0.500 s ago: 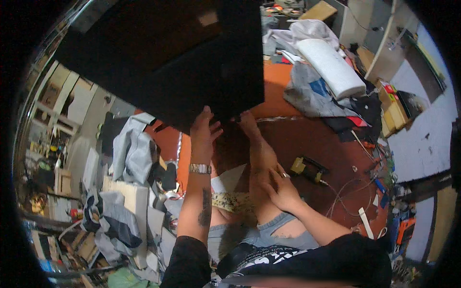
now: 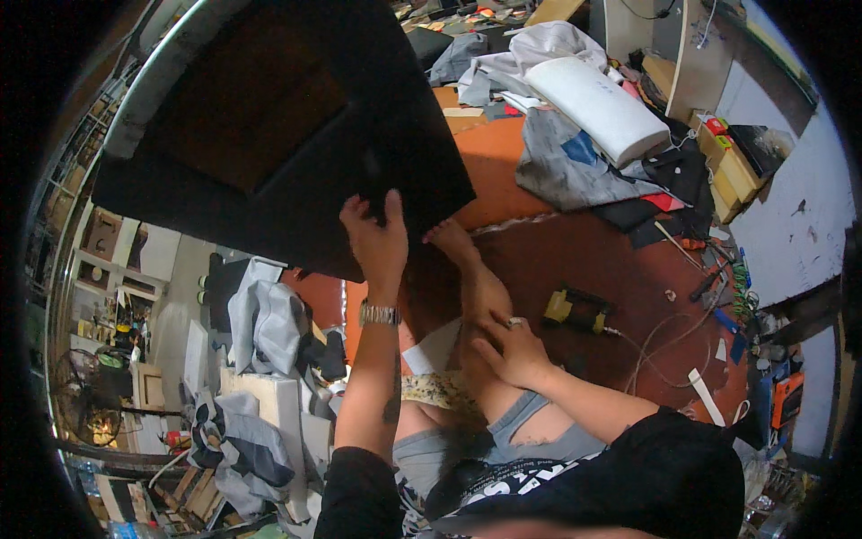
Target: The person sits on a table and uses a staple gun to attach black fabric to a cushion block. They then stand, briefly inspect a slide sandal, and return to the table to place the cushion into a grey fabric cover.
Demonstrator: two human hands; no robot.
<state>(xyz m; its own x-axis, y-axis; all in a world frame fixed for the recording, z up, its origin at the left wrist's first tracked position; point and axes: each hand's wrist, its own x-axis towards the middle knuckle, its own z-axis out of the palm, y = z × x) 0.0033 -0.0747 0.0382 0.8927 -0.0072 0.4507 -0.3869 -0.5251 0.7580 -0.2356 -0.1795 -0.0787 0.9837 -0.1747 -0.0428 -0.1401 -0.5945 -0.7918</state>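
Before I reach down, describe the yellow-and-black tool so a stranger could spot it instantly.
Find the broad reddish-brown surface ahead. On it, beyond and right of the right hand, lies the tool. Its chunky yellow-and-black body with attached hose sets it apart from the flat white strip farther right.

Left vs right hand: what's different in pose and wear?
Left hand is raised in front of the black panel; right hand rests on the bare leg. Left hand has a metal wristband behind it; right hand wears a ring, with no wristband. Both are ungloved and hold no tool.
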